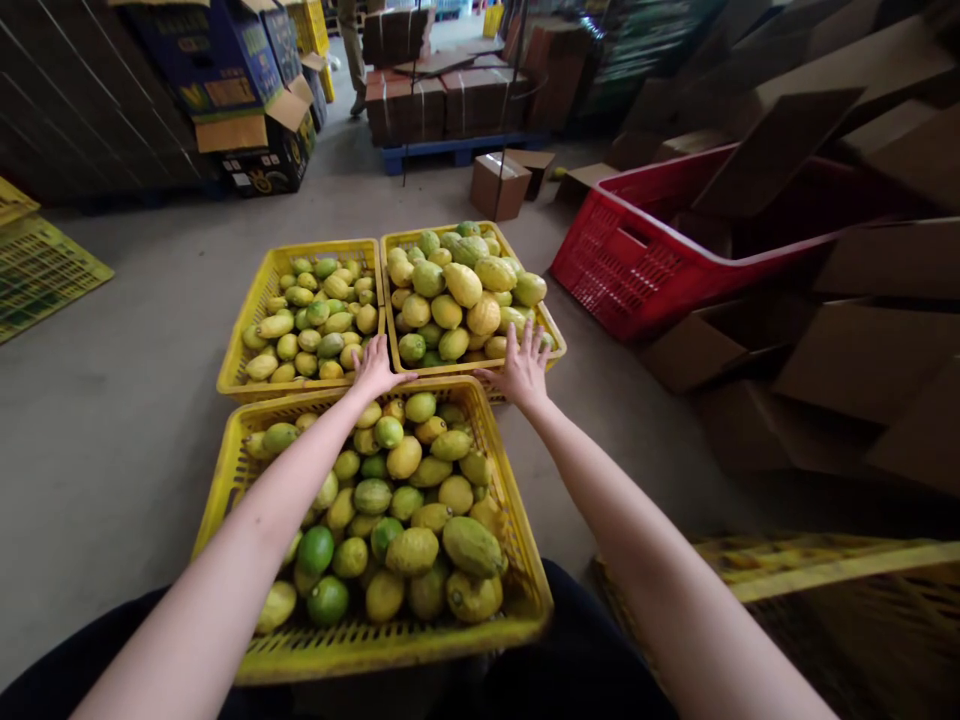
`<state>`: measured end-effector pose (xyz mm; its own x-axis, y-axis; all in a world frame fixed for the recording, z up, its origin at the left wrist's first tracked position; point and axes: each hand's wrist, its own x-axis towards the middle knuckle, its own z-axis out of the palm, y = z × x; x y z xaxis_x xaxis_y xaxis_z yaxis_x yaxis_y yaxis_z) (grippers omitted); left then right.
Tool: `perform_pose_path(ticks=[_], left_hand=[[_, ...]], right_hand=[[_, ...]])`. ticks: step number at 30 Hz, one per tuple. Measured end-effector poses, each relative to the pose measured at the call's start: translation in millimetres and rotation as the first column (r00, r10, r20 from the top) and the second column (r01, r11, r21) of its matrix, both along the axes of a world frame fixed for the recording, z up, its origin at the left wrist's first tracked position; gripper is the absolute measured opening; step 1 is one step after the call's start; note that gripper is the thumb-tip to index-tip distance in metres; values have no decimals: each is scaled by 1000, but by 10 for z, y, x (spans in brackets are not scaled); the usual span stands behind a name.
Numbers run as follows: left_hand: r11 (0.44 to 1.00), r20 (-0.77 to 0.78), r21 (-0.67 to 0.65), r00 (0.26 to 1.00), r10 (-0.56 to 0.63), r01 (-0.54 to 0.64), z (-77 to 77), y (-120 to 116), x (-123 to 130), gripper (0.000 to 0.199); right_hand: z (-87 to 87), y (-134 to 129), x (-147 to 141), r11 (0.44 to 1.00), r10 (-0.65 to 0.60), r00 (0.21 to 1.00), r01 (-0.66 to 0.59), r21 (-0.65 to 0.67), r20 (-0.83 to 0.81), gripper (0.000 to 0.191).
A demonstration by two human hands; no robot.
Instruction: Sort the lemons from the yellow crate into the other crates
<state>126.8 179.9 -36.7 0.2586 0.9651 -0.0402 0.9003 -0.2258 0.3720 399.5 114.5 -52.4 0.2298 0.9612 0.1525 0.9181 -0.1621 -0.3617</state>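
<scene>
Three yellow crates of yellow-green fruit stand close together on the floor. My left hand (376, 370), fingers spread, lies at the corner where the back-left crate (234, 350) meets the back-right crate (559, 340), above the far rim of the near crate (217, 490). My right hand (520, 368) is spread over the front rim of the back-right crate, its fingertips beside the heaped fruit (463, 284). Neither hand has a fruit in its grasp. Both forearms reach past the near crate, the left one across its fruit (412, 551).
A red crate (637, 260) with cardboard stands at the right, beside piled cartons (870, 360). Yellow crates show at the left edge (52, 265) and lower right (840, 570). Behind are boxes, a blue pallet (461, 150) and a person's legs (352, 50).
</scene>
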Motion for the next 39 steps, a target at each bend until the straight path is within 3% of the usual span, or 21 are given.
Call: perform_pose_path(ticks=[4,8,14,22,25,31,34,39], left_hand=[[994,20,61,996,-91,89,-65,53,-25,100],[990,39,122,996,-77,72,-180,-39,-9,89],[977,42,172,989,-138,129,-240,-116,-14,70],[943,44,273,976,-212,192,-285,-122,-17,66],[939,37,303,983,-182,163,-300,-127,8,63],[973,0,227,999,-44,42,-228,43,153,60],[964,-22,264,1000,0,6,-221,165,263,62],[945,-75,303,991,-108,126,-284,378,445,55]], right_hand=[[-111,88,-49,987,145,988,-148,68,49,90],[-272,108,-110,992,99,995,-101,72,25,81],[-392,145,-73,988,82,997,-80,136,-12,83],[-476,195,-19,982,54,998,-49,181,-21,95],[-467,238,-39,987,26,1000,-26,160,-1,99],[-472,506,-68,989,-6,999,1,149,34,100],[-485,689,8,989,-11,999,5,150,40,99],[-499,992,250,987,13,1000,-17,160,24,95]])
